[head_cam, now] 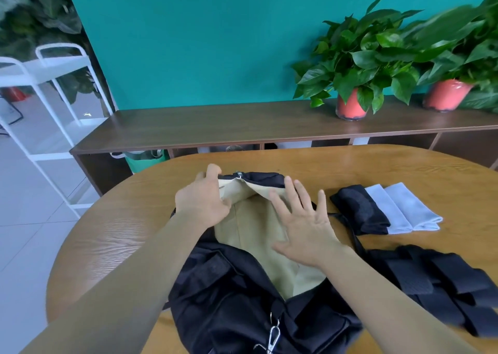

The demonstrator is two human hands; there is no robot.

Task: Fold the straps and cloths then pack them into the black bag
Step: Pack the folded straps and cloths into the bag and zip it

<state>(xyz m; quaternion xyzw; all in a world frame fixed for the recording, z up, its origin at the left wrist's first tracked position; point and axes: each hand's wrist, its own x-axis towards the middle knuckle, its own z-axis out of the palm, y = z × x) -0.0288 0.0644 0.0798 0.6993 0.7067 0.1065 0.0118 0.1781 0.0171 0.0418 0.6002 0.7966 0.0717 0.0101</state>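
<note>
Black bag (229, 286) lies open on the bench (107, 232) beside one pile of folded straps (444, 281), left hand (202, 203) with its grip tight on the rim, right hand (304, 227) with its grip spread apart over it, so I think packing comes next, starting with three folded cloths (385, 211), one black, two white.

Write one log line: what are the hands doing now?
left hand: grips rim of black bag | right hand: open over tan lining | folded cloths: beside bag on table | straps: on table, unpacked
</note>
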